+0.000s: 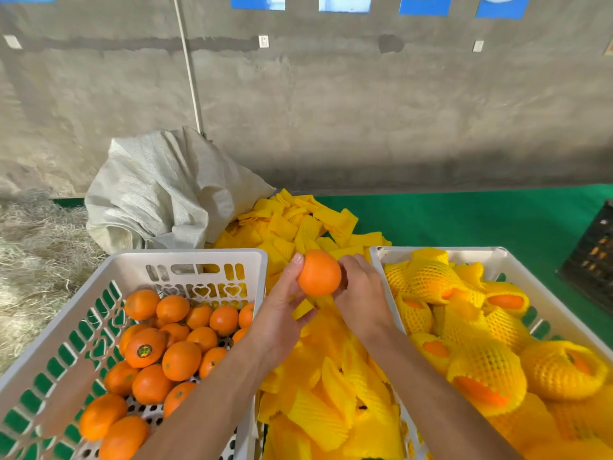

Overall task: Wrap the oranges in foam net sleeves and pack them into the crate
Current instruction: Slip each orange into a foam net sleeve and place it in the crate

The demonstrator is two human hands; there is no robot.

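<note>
My left hand (pixel 282 310) holds a bare orange (pixel 319 273) up between the two crates, thumb along its left side. My right hand (pixel 361 293) touches the orange's right side with curled fingers; whether it also holds a sleeve is hidden. A pile of yellow foam net sleeves (pixel 331 376) lies beneath my hands, between the crates. The left white crate (pixel 99 287) holds several unwrapped oranges (pixel 180 360). The right white crate (pixel 507 260) holds several oranges wrapped in yellow net (pixel 487 370).
A white woven sack (pixel 159 190) slumps behind the left crate. More sleeves (pixel 292 220) spill across the green mat (pixel 481 217). A dark crate (pixel 593 257) stands at the right edge. Straw (pixel 33 254) covers the ground at the left. A concrete wall rises behind.
</note>
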